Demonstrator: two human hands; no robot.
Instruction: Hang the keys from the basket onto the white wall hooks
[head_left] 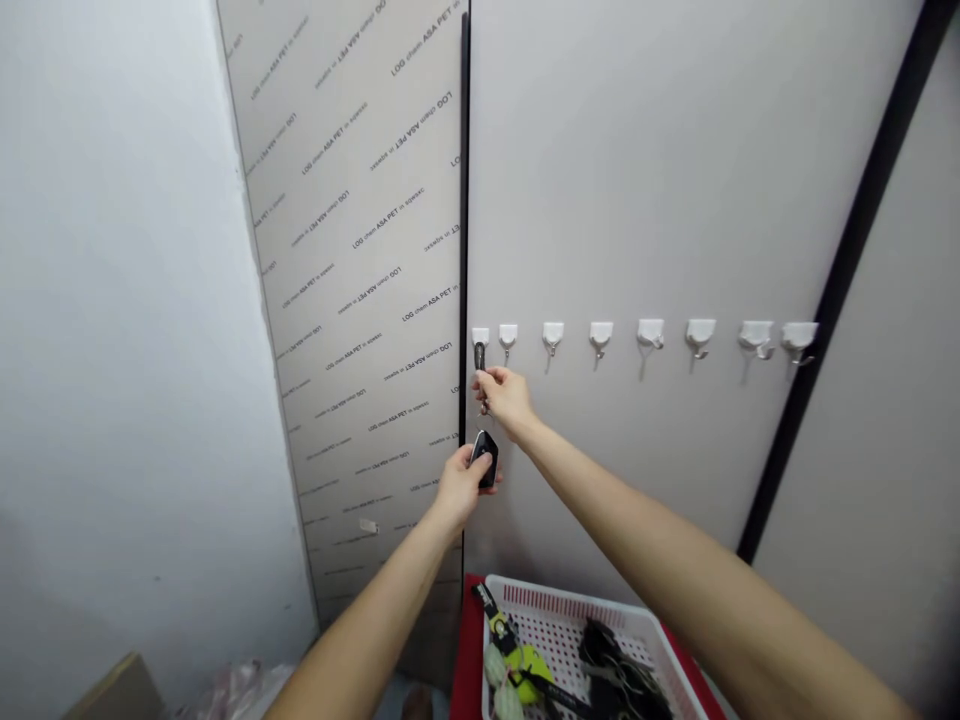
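My left hand [460, 487] is clamped on a black key fob [486, 459], and my right hand [507, 401] pinches the dark strap [479, 356] above it, so the hands are close together. The strap sits at the leftmost of a row of white adhesive hooks [651, 335] on a grey panel [637, 180]. Below, a white plastic basket [577, 600] rests on a red surface [468, 640], holding a yellow-and-black strap [491, 612] and a bundle of black cords [619, 675].
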